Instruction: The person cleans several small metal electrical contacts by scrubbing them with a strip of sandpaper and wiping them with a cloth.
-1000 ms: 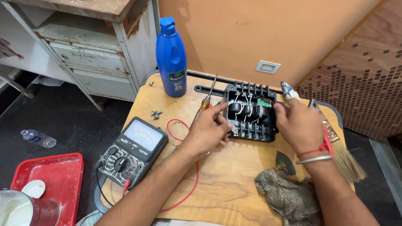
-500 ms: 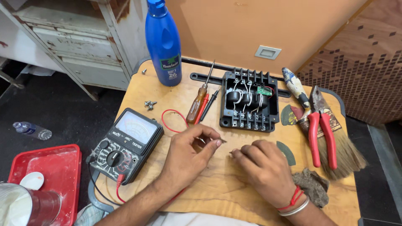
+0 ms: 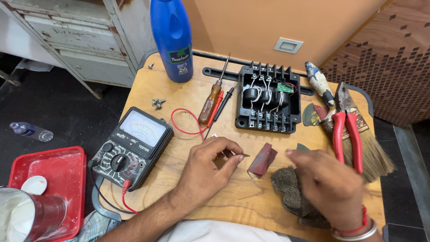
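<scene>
Thin metal piece (image 3: 242, 155), left hand (image 3: 207, 168) pinching, folded sandpaper (image 3: 263, 160)

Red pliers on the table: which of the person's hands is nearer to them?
Right. The right hand lies just beside the pliers, below their handles; the left hand is farther off, beyond the sandpaper.

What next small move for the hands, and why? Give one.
Probably bring the right hand to the folded red sandpaper and pick it up. The left hand pinches a small thin metal piece whose tip points at that sandpaper, and the right hand hovers, blurred, just beside it over the grey rag. What the piece is cannot be told.
</scene>
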